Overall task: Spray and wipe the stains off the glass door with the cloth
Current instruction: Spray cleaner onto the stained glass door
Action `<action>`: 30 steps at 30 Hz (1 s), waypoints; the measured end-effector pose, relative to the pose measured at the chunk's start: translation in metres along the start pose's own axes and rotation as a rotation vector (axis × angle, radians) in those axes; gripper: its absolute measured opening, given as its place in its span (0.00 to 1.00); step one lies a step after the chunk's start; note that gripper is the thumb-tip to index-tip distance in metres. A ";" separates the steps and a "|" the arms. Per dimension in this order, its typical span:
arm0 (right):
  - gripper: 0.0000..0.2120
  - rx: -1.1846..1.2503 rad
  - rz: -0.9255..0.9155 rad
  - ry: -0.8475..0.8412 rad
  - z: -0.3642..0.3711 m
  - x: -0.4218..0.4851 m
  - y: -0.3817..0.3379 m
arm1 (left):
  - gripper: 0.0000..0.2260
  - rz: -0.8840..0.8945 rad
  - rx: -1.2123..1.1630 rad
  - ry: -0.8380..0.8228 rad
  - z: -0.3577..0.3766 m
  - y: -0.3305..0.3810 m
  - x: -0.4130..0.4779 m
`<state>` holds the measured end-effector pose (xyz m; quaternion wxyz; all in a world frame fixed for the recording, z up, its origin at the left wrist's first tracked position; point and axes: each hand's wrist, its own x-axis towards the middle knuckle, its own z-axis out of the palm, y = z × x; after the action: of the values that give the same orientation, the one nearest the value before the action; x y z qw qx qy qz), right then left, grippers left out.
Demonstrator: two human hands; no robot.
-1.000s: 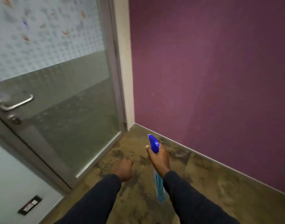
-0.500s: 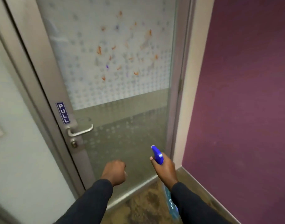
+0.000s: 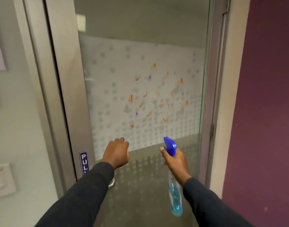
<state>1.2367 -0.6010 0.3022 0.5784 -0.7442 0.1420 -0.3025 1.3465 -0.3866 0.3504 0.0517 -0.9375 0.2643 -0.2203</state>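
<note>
Right hand (image 3: 175,161) grips the clear plastic spray bottle of blue liquid (image 3: 174,199) by the neck, nozzle toward the stained frosted glass door (image 3: 140,38). Left hand (image 3: 116,153) is held forward, fingers curled. Can't tell if it holds anything.

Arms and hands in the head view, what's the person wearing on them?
Long, plain dark sleeves cover both arms to the wrists: left sleeve, right sleeve. The left hand and right hand are bare, no gloves or rings visible.

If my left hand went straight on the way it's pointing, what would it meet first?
The left hand would likely meet the glass door first, just below the stains; depth is unclear.
</note>
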 end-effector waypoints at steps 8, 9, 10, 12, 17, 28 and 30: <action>0.15 0.062 -0.245 0.001 0.001 0.068 -0.128 | 0.13 -0.021 0.034 0.161 -0.065 0.000 0.045; 0.15 0.050 -0.275 -0.005 0.000 0.073 -0.147 | 0.13 -0.029 0.040 0.176 -0.073 0.002 0.048; 0.15 0.035 -0.300 -0.007 -0.002 0.078 -0.164 | 0.12 -0.037 0.050 0.191 -0.080 0.005 0.050; 0.16 0.013 -0.328 -0.006 -0.007 0.086 -0.195 | 0.12 -0.050 0.075 0.209 -0.096 0.013 0.053; 0.16 0.026 -0.287 0.039 -0.029 0.097 -0.230 | 0.12 -0.061 0.085 0.241 -0.122 0.035 0.049; 0.16 0.031 -0.152 0.172 -0.133 0.086 -0.188 | 0.07 -0.101 0.138 0.222 -0.139 0.074 0.013; 0.14 0.051 -0.200 0.018 -0.133 0.072 -0.180 | 0.06 -0.105 0.137 0.209 -0.140 0.081 0.006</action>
<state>1.1862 -0.6927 0.5129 0.5629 -0.7368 0.0642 -0.3690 1.2507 -0.4558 0.4615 0.0760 -0.9163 0.2030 -0.3368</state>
